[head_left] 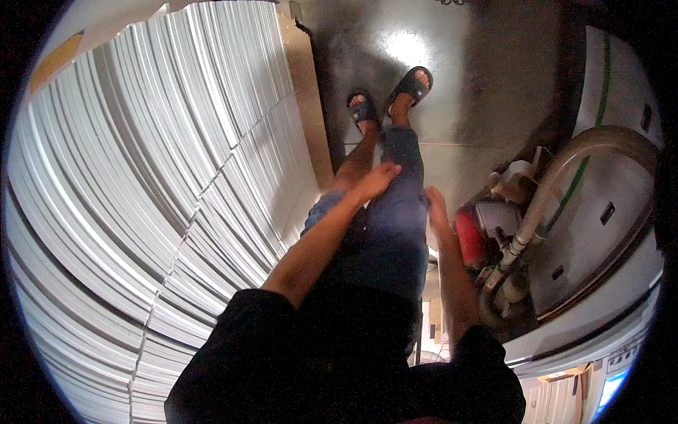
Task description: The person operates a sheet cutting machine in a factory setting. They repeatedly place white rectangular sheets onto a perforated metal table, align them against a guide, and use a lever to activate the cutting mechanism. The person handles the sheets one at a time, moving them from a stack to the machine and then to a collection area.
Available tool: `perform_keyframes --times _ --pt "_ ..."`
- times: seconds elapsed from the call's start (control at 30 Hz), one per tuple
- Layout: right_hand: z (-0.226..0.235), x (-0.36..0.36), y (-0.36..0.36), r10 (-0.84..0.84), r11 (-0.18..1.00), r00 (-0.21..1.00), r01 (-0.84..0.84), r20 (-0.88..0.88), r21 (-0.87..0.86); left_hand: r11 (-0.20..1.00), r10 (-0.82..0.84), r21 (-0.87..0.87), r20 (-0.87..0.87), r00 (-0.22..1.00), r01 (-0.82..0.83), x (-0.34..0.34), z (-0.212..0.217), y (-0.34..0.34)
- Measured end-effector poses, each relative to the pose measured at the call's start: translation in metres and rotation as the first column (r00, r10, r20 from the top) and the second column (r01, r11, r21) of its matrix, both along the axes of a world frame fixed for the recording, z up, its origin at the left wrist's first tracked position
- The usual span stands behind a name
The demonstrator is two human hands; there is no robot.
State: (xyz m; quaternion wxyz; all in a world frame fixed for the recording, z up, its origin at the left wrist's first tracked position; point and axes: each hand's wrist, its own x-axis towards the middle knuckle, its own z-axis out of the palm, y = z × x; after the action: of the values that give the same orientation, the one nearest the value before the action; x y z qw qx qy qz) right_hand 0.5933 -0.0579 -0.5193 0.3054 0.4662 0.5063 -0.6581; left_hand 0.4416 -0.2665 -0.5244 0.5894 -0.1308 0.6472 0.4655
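Observation:
My left hand is in front of my blue denim shorts, over the thighs. Its fingers are loosely bent, and nothing can be made out in them. Beside the outer side of my right thigh hangs my right hand, a little blurred and apart from the machinery at the right. How its fingers lie does not show clearly, and I see no object in it. Tall stacks of white sheets fill the left side, close to my left forearm.
A grey floor lies under my black slides. At the right stand a red motor or pump unit, a thick curved hose and a pale machine casing. A brown board edge borders the stacks.

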Motion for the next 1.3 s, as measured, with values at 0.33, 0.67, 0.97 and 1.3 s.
perform_keyframes --times 0.33,0.67,0.97,1.3 --pt "-0.028 -0.050 0.001 0.329 0.927 0.942 -0.337 0.072 0.164 0.843 -0.492 -0.261 -0.020 0.870 0.471 0.007 -0.017 0.004" --pt "-0.070 -0.076 -0.007 0.562 0.761 0.799 -0.397 -0.215 0.514 0.991 0.124 -0.012 -0.295 0.947 -0.134 0.018 -0.062 0.006" --pt "-0.059 -0.111 0.008 0.664 0.697 0.737 -0.550 -0.126 0.460 0.979 0.186 -0.075 -0.061 0.981 -0.190 -0.008 -0.036 0.009" --pt "0.066 -0.087 -0.010 0.575 0.808 0.812 -0.544 -0.103 0.226 0.997 0.008 0.081 0.011 1.000 -0.009 0.004 0.058 -0.010"
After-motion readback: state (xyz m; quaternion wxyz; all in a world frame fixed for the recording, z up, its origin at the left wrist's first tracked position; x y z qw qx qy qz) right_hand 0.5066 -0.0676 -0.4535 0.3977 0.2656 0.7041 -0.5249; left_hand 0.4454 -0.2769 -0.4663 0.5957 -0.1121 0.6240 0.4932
